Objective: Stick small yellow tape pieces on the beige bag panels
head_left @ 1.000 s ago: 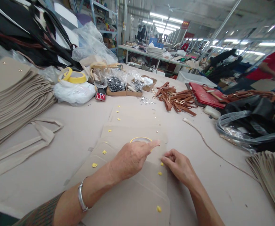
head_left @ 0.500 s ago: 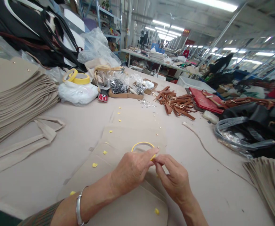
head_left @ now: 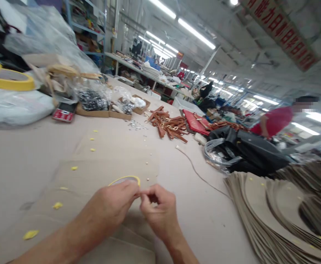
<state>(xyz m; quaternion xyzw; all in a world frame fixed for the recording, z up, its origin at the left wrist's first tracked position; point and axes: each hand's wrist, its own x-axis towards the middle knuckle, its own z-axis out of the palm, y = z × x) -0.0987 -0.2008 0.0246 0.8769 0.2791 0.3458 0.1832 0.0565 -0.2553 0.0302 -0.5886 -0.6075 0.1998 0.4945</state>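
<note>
My left hand (head_left: 115, 200) is closed around a thin roll of yellow tape (head_left: 128, 177), whose upper rim shows above the fingers. Thumb and finger of my right hand (head_left: 160, 209) pinch at the edge of the roll, against my left fingertips; the bit of tape between them is mostly hidden. Below both hands lie overlapping beige panels (head_left: 113, 150). Small yellow tape pieces (head_left: 57, 205) run down their left side, and small metal studs (head_left: 148, 179) line the right side.
Stacked beige panels (head_left: 248, 205) lie at right, near a black bag (head_left: 256, 150) and a thin cord (head_left: 194, 168). Brown straps (head_left: 166, 124), loose metal bits (head_left: 135, 125) and a red-and-black phone-like object (head_left: 64, 114) lie farther back. Yellow tape rolls (head_left: 14, 80) rest on a white bag. A person in red (head_left: 276, 119) is at far right.
The view has swung to the right, bringing the right-hand panel stack and a person in red into sight. Both hands stay together at the tape roll, pinching more tightly.
</note>
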